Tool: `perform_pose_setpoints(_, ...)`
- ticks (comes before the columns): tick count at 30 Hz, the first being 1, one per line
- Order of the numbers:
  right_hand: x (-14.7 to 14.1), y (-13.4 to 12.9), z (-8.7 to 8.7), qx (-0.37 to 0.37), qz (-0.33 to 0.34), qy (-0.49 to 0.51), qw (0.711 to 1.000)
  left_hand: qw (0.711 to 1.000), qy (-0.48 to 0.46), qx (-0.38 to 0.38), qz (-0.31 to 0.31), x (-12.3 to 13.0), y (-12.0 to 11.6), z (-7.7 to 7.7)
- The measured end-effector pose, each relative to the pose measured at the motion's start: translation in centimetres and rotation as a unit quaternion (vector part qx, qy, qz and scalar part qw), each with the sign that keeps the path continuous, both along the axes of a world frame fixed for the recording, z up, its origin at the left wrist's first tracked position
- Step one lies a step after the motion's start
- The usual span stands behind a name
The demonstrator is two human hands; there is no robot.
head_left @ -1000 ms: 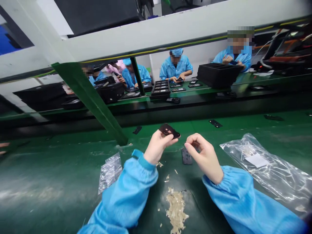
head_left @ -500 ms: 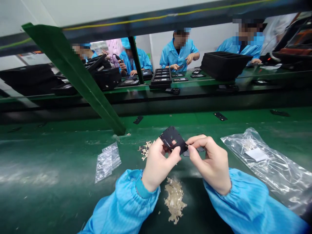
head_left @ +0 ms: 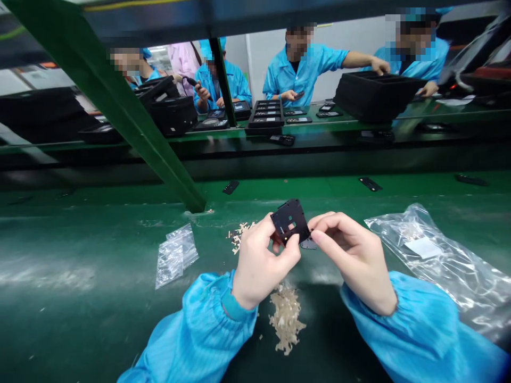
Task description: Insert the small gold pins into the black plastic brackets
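My left hand (head_left: 265, 260) grips a thin black plastic plate (head_left: 288, 218) with small cutouts, tilted above the bench, thumb along its lower edge. At the plate's lower right corner, my right hand (head_left: 351, 255) has thumb and forefinger pinched together. A tiny dark bit shows at those fingertips, too small to name. Behind them, another grey-black plate (head_left: 308, 244) lies partly hidden. Below my hands is a heap of small beige pieces (head_left: 286, 322). A second pile of beige and dark pieces (head_left: 238, 236) is partly covered by my left hand.
Clear plastic bags (head_left: 175, 256) lie left on the green bench; a large clear bag (head_left: 451, 266) with a white label lies right. A slanted green post (head_left: 131, 122) stands ahead. Black parts (head_left: 370, 184) sit along the far strip. Co-workers in blue sit opposite among black trays (head_left: 265, 114).
The black plate has turned and risen slightly, still in my left hand. My right hand has shifted a little right. Across the bench, a co-worker has stretched an arm to the black trays.
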State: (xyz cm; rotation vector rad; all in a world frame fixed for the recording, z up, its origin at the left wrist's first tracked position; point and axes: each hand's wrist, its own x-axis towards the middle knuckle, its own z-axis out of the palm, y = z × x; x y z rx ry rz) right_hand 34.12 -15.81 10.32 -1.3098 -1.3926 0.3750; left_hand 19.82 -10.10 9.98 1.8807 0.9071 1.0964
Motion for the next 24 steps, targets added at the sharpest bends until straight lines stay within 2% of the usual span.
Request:
perform_pose_setpoints(4, 0.02, 0.02, 0.06, -0.019, 0.011, 0.033, 0.999, 1.000, -0.018, -0.021, -0.002, 0.08, -0.09, 0.01)
perform_pose_setpoints(11, -0.34, -0.06, -0.29, 0.002, 0.001, 0.046, 0.999, 0.998, -0.030, -0.052, -0.021, 0.16, -0.15, 0.21)
perform_pose_setpoints(24, -0.53, -0.13, -0.22, 0.004, -0.004, 0.048, 0.999, 0.997, -0.041, -0.060, -0.025, 0.11, -0.23, 0.25)
